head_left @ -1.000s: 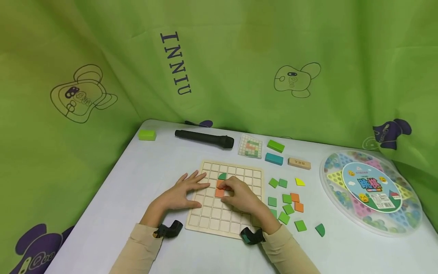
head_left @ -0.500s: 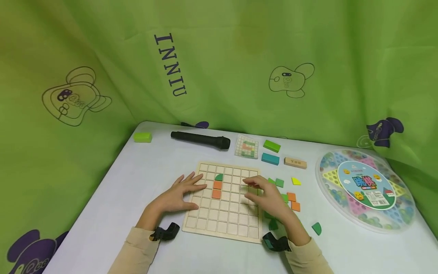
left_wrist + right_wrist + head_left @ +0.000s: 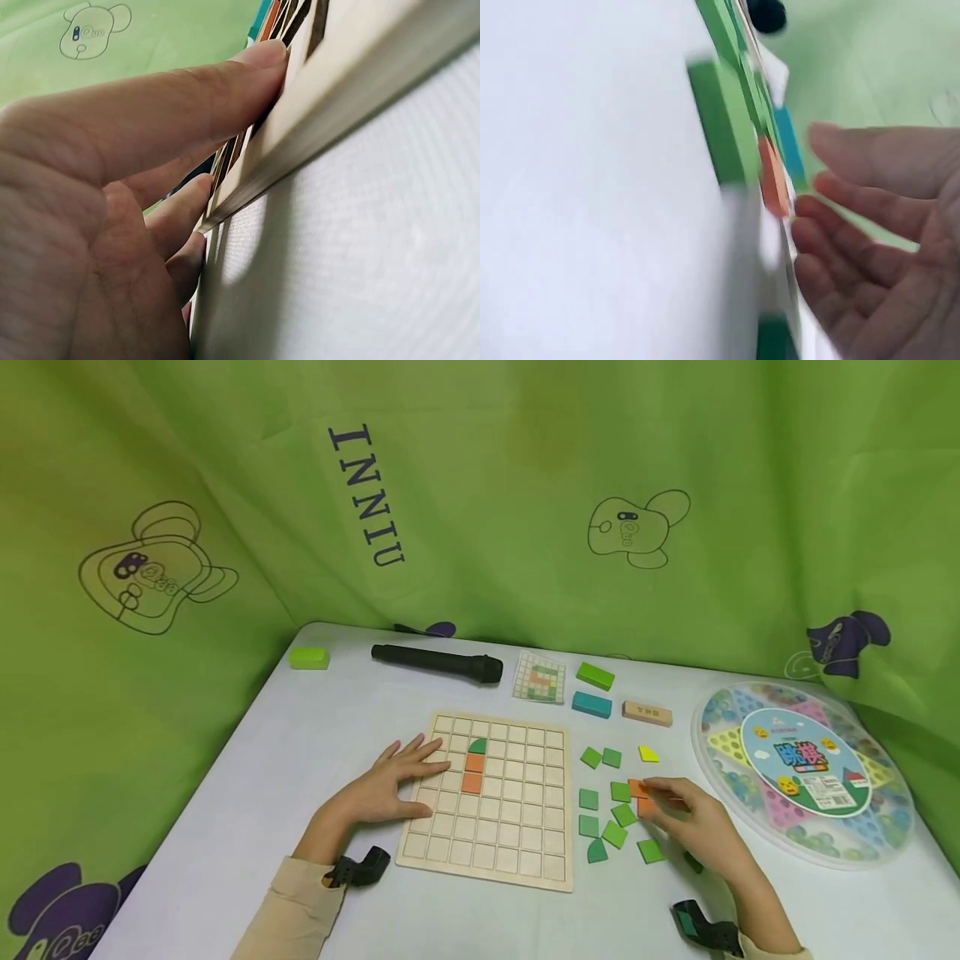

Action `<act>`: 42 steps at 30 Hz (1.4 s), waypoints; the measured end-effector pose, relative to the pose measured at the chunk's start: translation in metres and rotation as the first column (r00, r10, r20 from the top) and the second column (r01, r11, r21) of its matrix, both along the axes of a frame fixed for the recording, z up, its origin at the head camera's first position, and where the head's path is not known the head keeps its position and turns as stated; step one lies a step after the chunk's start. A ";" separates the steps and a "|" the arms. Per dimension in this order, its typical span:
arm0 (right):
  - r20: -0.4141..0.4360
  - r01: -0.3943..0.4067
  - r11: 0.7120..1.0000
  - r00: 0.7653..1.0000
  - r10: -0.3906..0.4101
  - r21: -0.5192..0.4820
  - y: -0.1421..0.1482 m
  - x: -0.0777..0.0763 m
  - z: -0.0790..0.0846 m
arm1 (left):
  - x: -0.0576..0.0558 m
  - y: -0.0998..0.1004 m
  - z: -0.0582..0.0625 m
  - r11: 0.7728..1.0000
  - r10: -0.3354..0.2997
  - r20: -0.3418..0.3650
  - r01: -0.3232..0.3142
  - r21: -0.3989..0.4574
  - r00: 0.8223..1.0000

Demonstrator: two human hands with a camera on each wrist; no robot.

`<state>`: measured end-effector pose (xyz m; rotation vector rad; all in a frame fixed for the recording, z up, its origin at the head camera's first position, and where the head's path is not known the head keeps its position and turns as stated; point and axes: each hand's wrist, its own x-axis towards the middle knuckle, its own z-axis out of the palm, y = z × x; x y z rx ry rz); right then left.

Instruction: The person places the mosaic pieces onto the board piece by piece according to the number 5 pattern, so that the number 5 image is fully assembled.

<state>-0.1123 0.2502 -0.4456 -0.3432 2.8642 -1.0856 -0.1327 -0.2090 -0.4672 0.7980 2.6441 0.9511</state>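
My left hand (image 3: 382,789) rests with spread fingers on the left edge of a wooden grid board (image 3: 517,883); in the left wrist view the thumb (image 3: 247,71) lies on the board's rim. One column of the board holds a green quarter-round tile (image 3: 477,746) above two orange square tiles (image 3: 473,763). Over to the right, my right hand (image 3: 697,822) has its thumb and fingers at two loose orange tiles (image 3: 638,788), partly covering them. In the right wrist view an orange tile (image 3: 773,180) stands just off the fingertips, with a gap between thumb and fingers.
Several green tiles (image 3: 588,798) and a yellow quarter-round (image 3: 648,753) lie right of the board. Behind are a pattern card (image 3: 539,678), a black microphone (image 3: 437,663), and green, blue (image 3: 592,705) and wooden (image 3: 647,713) blocks. A round clear game box (image 3: 705,752) stands at the right.
My right hand has left the orange tile on the board and moved right to the loose orange tiles. The left hand has stayed on the board's left edge. The head view has shifted slightly.
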 end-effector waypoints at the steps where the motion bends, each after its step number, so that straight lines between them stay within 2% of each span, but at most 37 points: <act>1: 0.011 0.002 1.000 1.000 -0.002 0.008 0.005 0.001 -0.002 | 0.000 0.000 0.000 1.000 0.002 0.000 -0.002 -0.001 1.000; 3: 0.009 -0.003 1.000 1.000 0.003 0.016 0.010 0.003 -0.006 | 0.001 0.000 0.000 1.000 0.006 0.001 -0.006 -0.005 1.000; 7: -0.067 -0.014 1.000 0.998 0.015 0.017 0.011 0.003 -0.013 | 0.002 0.000 0.001 1.000 0.014 0.008 -0.014 -0.007 1.000; 13: -0.149 0.029 0.998 0.989 -0.021 0.050 0.006 0.005 -0.018 | 0.001 0.002 0.002 1.000 0.013 0.013 -0.013 -0.007 1.000; 22: -0.093 0.052 0.991 0.995 -0.040 0.126 0.002 0.006 -0.014 | 0.000 0.000 0.004 1.000 0.012 0.012 -0.012 -0.015 1.000; 27: -0.109 0.042 0.994 0.994 -0.031 0.102 -0.005 0.010 -0.008 | -0.001 0.002 0.005 1.000 0.000 0.016 0.000 -0.012 1.000; 31: -0.148 -0.012 0.999 0.989 0.018 0.041 -0.023 0.010 0.000 | -0.001 0.003 0.005 1.000 0.000 0.017 0.000 -0.019 1.000; 33: -0.139 -0.054 0.999 0.989 0.054 0.008 -0.037 0.008 0.003 | -0.001 0.002 0.005 1.000 0.004 0.017 -0.004 -0.023 1.000; 38: -0.134 -0.164 0.984 0.979 0.153 -0.076 -0.081 -0.002 0.006 | 0.001 0.001 0.003 1.000 0.012 0.015 -0.012 -0.014 1.000; 42: -0.120 -0.209 0.970 0.974 0.194 -0.123 -0.118 -0.009 0.007 | 0.001 0.000 0.003 1.000 0.011 0.016 -0.011 -0.012 1.000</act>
